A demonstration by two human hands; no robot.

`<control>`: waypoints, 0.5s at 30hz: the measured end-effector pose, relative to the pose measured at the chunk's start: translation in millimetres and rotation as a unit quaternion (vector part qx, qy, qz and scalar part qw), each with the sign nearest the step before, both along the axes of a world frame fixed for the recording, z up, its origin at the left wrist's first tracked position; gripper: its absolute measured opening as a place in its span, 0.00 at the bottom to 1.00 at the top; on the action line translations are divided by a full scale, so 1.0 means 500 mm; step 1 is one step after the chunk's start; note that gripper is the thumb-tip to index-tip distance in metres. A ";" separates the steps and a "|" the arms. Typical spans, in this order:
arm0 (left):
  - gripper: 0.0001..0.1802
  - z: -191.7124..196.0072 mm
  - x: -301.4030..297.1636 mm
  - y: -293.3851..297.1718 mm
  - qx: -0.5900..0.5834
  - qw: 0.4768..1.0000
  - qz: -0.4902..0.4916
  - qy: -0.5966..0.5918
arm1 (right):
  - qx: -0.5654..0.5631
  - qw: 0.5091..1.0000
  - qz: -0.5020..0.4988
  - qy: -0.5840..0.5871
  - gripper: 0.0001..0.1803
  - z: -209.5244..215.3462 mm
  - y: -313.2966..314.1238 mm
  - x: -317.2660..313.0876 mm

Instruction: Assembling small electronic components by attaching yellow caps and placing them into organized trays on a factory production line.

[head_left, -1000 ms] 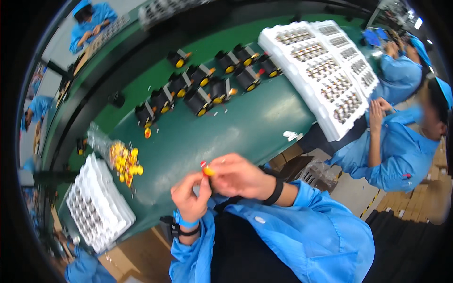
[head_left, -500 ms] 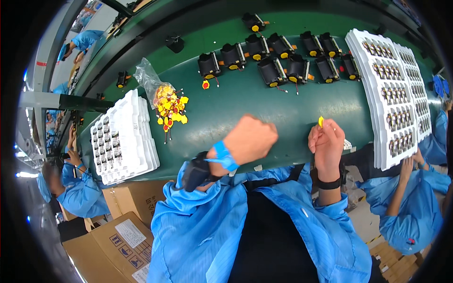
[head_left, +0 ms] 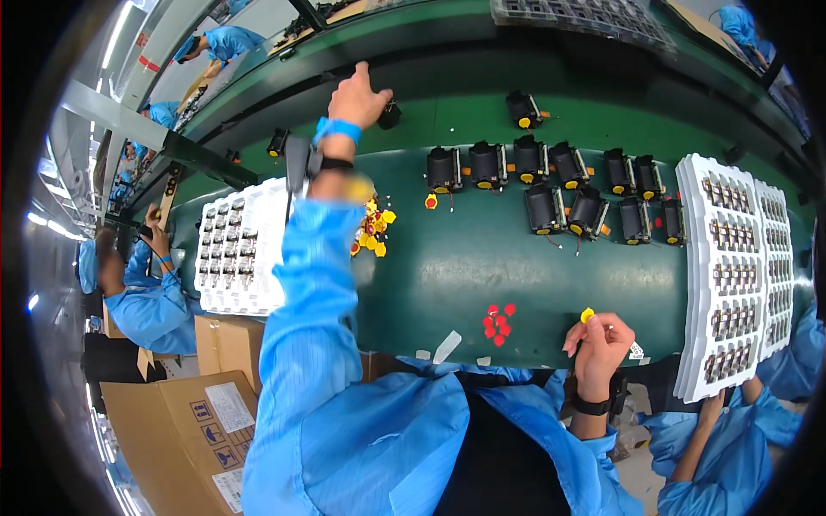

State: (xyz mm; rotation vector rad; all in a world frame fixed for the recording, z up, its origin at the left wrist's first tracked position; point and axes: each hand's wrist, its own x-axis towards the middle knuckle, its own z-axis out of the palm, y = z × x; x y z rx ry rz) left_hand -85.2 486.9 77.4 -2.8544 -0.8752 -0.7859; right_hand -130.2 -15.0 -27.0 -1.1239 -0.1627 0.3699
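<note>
Right hand [head_left: 600, 342] nearest me, at near edge of green table [head_left: 465, 267], fingertips pinching small yellow cap [head_left: 587, 315]. Red caps [head_left: 497, 320] cluster just left of it on table. Farther out I see pile of yellow caps [head_left: 376, 232] beside my left sleeve. Left hand [head_left: 357, 97] stretched far, fingers spread, reaching at black part [head_left: 390, 113] on back ledge; contact unclear.
</note>
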 end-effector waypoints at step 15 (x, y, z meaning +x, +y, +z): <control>0.14 0.026 -0.207 -0.414 -0.528 0.790 -0.311 -0.005 | -0.089 0.981 0.123 -0.121 0.02 0.149 0.081 0.000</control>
